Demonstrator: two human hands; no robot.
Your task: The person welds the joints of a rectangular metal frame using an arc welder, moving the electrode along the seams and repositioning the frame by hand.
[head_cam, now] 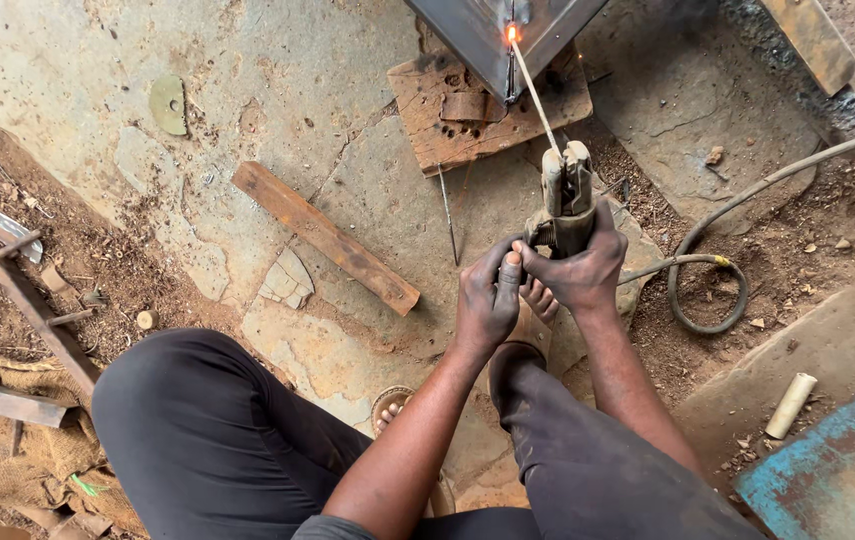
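My right hand (pixel 586 268) grips a welding electrode holder (pixel 567 188) from the right. My left hand (pixel 488 300) steadies it from below, thumb pressed against the handle. A thin welding rod (pixel 534 93) runs up from the holder to a glowing orange spot (pixel 512 34) on a grey metal frame (pixel 468 30) at the top. The frame rests on a worn wooden block (pixel 448 130). I squat with dark trousers, one foot (pixel 540 298) under my hands.
A rusty flat bar (pixel 326 237) lies on the stone floor to the left. A cable (pixel 738 215) loops at the right. Scrap metal strips (pixel 33 310) and burlap (pixel 28 450) sit far left. A blue rusted sheet (pixel 838 470) and short white tube (pixel 791 405) lie lower right.
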